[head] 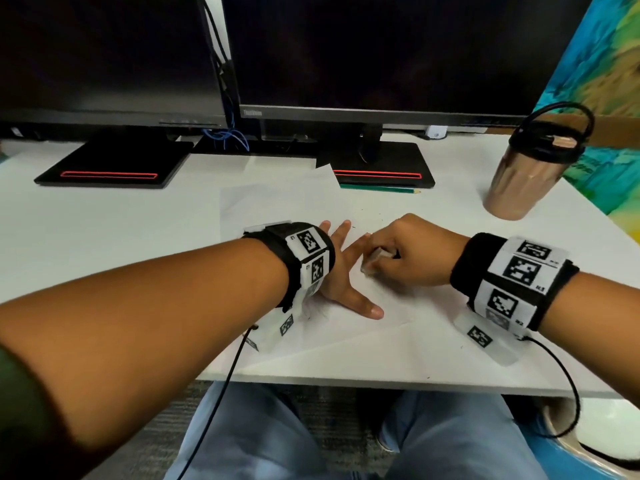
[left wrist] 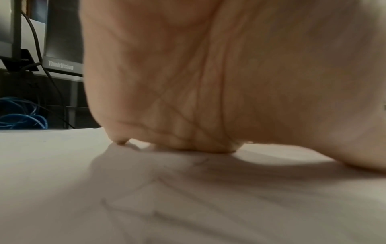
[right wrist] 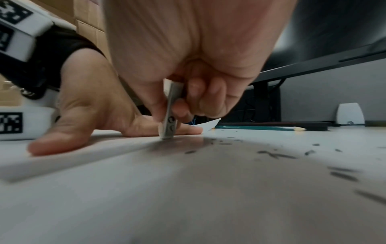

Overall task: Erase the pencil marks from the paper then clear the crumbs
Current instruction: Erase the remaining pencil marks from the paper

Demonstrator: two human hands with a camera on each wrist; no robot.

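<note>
A white sheet of paper point(head: 277, 209) lies on the white desk point(head: 104, 220) before the monitors. My left hand point(head: 341, 271) lies flat on it with fingers spread, and the palm point(left wrist: 208, 82) fills the left wrist view. My right hand point(head: 401, 251) pinches a flat white eraser point(head: 372, 261) just right of the left fingers. The eraser point(right wrist: 170, 120) stands on its edge, its lower tip touching the paper. Dark eraser crumbs point(right wrist: 277, 155) are scattered to the right of it. Faint pencil strokes point(left wrist: 146, 206) show on the paper under my left wrist.
A green pencil point(head: 381, 189) lies by the right monitor's base point(head: 381, 164). A copper tumbler with a black lid point(head: 530, 168) stands at the right. Two dark monitors point(head: 381, 53) back the desk, with blue cables point(head: 228, 136) between them. The desk's front edge point(head: 381, 384) runs above my knees.
</note>
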